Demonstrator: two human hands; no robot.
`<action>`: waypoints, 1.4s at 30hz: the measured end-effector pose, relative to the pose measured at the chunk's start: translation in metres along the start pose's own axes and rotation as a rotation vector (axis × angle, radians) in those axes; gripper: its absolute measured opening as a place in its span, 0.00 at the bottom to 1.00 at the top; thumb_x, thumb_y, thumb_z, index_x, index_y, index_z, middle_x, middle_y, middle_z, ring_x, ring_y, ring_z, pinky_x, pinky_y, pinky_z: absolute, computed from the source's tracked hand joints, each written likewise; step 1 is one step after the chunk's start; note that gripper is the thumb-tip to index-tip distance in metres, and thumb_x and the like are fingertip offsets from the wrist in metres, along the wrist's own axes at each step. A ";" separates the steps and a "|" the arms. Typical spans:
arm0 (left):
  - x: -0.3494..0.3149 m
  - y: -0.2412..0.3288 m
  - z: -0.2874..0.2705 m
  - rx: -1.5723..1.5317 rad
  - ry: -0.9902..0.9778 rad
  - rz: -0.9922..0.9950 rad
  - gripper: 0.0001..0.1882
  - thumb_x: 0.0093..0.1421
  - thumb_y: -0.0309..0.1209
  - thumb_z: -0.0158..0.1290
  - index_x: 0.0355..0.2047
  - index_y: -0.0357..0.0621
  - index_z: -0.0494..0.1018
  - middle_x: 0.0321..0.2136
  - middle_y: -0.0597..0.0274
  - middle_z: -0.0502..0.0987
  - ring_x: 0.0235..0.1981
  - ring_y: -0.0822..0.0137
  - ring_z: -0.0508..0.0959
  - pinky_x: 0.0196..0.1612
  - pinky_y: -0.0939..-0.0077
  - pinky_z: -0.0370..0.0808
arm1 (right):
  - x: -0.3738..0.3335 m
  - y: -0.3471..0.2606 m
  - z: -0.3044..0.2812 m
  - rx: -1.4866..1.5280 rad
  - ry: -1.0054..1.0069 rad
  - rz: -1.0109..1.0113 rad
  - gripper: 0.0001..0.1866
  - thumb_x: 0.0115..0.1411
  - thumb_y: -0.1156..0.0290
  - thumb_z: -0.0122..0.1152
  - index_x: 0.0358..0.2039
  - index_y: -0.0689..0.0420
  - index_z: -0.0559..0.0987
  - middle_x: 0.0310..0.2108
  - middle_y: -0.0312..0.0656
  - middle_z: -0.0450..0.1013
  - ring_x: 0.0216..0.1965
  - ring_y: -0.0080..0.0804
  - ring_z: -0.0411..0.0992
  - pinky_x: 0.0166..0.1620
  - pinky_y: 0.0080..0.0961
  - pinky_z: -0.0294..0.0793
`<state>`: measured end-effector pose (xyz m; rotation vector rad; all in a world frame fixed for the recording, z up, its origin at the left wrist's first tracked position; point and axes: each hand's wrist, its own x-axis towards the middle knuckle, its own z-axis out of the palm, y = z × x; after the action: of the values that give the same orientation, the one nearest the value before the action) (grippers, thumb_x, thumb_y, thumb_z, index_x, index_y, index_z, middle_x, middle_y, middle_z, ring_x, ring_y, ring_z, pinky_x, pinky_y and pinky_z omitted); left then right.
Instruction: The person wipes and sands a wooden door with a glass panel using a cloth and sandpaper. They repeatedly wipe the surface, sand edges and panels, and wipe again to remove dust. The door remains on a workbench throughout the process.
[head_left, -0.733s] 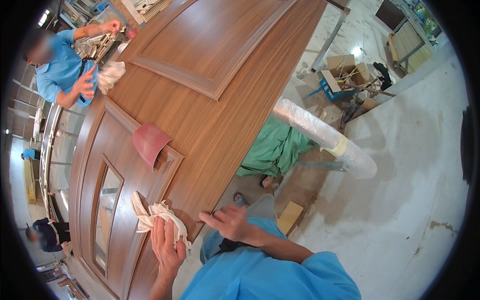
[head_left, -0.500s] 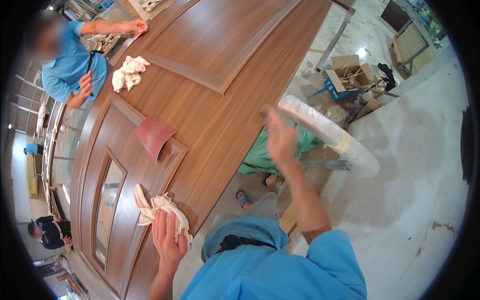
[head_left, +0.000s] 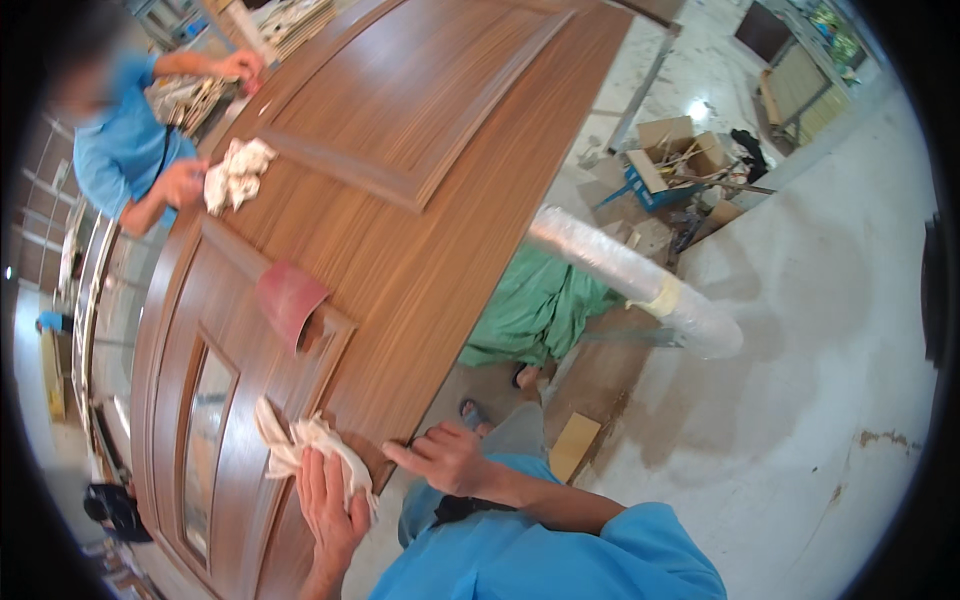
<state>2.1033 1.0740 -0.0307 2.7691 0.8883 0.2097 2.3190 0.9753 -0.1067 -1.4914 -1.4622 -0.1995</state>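
Observation:
A large brown wooden door with raised panels and a narrow glass pane lies flat in front of me. My left hand presses a crumpled white rag against the door's near end. At the door's edge, just right of the rag, my right hand hovers with fingers apart and holds nothing. A curled red sheet of sandpaper lies on the door further up.
A co-worker in a blue shirt stands at the door's far left with another white rag. Right of the door are a roll of clear wrap, green cloth, a small wooden block and cardboard boxes on the concrete floor.
My right arm, stretched toward the roll of wrap half a second ago, has come back to the door's edge. My left hand stays on the rag. The co-worker's rag has shifted on the door.

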 end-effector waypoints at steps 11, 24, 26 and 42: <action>0.074 0.043 0.027 0.040 -0.152 0.341 0.31 0.57 0.40 0.59 0.60 0.44 0.71 0.64 0.35 0.65 0.67 0.36 0.63 0.65 0.37 0.57 | 0.099 0.208 -0.113 -0.177 0.193 0.287 0.18 0.58 0.76 0.57 0.49 0.49 0.82 0.26 0.35 0.80 0.26 0.33 0.76 0.34 0.32 0.66; 0.279 0.159 0.059 0.044 -0.182 0.362 0.33 0.60 0.39 0.58 0.62 0.35 0.68 0.67 0.35 0.61 0.70 0.37 0.58 0.68 0.38 0.54 | 0.191 0.459 -0.218 -0.228 0.338 0.422 0.11 0.67 0.71 0.56 0.48 0.47 0.82 0.24 0.38 0.79 0.26 0.37 0.76 0.35 0.32 0.65; 0.303 0.170 0.067 0.080 -0.178 0.322 0.32 0.60 0.39 0.58 0.62 0.35 0.68 0.67 0.35 0.61 0.69 0.37 0.60 0.68 0.39 0.55 | 0.206 0.508 -0.235 -0.199 0.392 0.478 0.11 0.67 0.70 0.58 0.47 0.49 0.82 0.24 0.40 0.78 0.25 0.39 0.76 0.34 0.33 0.67; 0.480 0.238 0.105 0.065 -0.161 0.118 0.33 0.68 0.45 0.44 0.64 0.30 0.63 0.67 0.27 0.58 0.69 0.30 0.57 0.66 0.36 0.54 | 0.337 0.812 -0.371 -0.207 0.559 0.699 0.12 0.65 0.65 0.60 0.46 0.50 0.84 0.21 0.46 0.76 0.25 0.44 0.76 0.33 0.38 0.72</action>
<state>2.6443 1.1498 -0.0387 2.8520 0.7055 -0.0238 3.2621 1.1176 -0.1057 -1.8352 -0.4465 -0.3102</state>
